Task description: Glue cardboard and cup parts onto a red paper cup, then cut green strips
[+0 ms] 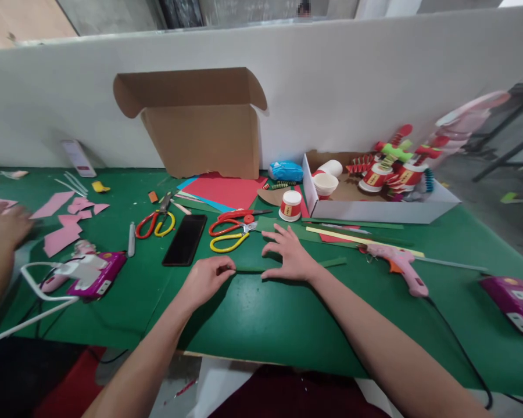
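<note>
A narrow dark green paper strip [331,262] lies flat on the green table [261,313], running left to right in front of me. My left hand [209,277] pinches the strip's left end with closed fingers. My right hand [290,253] rests on the strip's middle, fingers spread and pressing down. Just behind my hands lie yellow-and-red scissors [230,231] and a black phone [185,239].
A pink glue gun [398,264] lies to the right, its cord leading to a purple power strip [514,297]. Behind it is a white box [375,209] holding paper cups and crafts. Another person's hand [2,229] and pink paper pieces [63,223] are at the left. An open cardboard box [200,125] stands at the back.
</note>
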